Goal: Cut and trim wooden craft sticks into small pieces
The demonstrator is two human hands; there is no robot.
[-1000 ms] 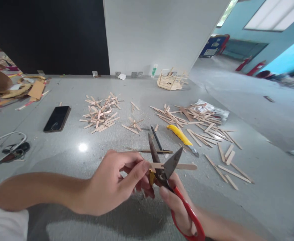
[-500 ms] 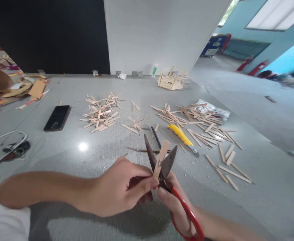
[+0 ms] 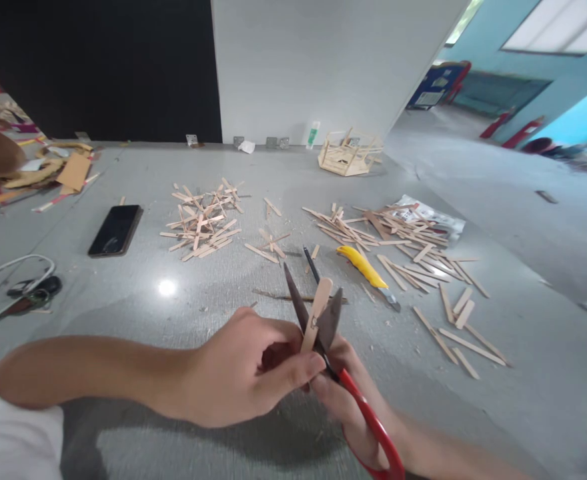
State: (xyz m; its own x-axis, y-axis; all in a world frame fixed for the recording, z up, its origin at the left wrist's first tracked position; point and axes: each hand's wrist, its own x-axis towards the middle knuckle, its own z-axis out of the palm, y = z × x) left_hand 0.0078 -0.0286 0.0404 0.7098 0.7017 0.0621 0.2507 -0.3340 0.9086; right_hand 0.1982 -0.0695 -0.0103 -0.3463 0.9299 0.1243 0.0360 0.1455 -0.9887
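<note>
My left hand (image 3: 246, 370) pinches a short wooden craft stick (image 3: 316, 312) between thumb and fingers, holding it upright. The stick stands between the dark blades of red-handled scissors (image 3: 361, 407), which my right hand (image 3: 346, 400) grips by the handles. The blades are nearly closed around the stick's lower half. Both hands hover just above the grey floor (image 3: 173, 320), close to my body.
Heaps of craft sticks lie ahead at the centre left (image 3: 201, 223) and at the right (image 3: 403, 247). A yellow utility knife (image 3: 366, 268), a black pen (image 3: 312, 265), a black phone (image 3: 116, 230) and a stick-built frame (image 3: 348, 155) sit around them. Cardboard scraps (image 3: 48, 170) and cables (image 3: 18, 287) lie at the left.
The stick was horizontal across open blades a second ago. My left hand turned it upright, and the scissor blades have narrowed around it.
</note>
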